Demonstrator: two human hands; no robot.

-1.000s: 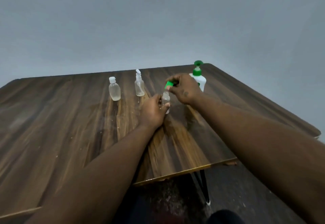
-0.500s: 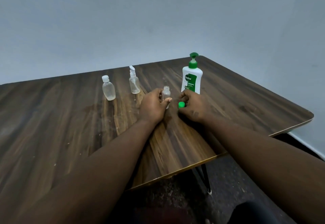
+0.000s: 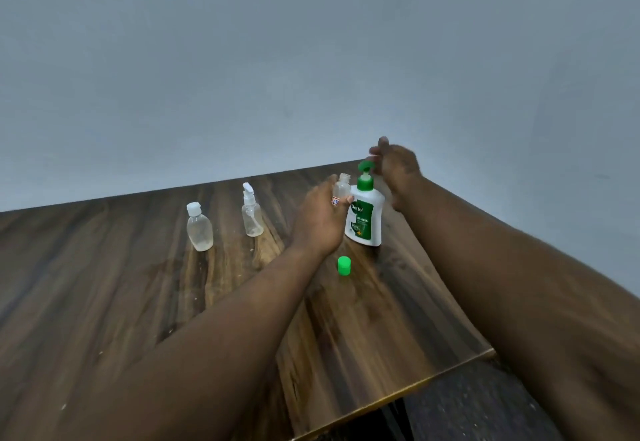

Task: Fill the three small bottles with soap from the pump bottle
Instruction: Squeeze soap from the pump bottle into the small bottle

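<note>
- Left hand [image 3: 318, 222] grips the uncapped small bottle [image 3: 343, 188], raised just beside the spout of the pump bottle [image 3: 365, 220].
- Right hand [image 3: 398, 170], blurred, fingers loose and holding nothing, hovers by the pump head.
- Green cap [image 3: 344, 265] lies just below the gripping hand.

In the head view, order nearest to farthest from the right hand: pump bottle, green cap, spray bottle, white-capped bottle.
1. White plastic pump bottle, beside the right hand.
2. Small green plastic cap, nearer the person.
3. Clear spray bottle, further left.
4. Clear white-capped bottle, leftmost.
</note>
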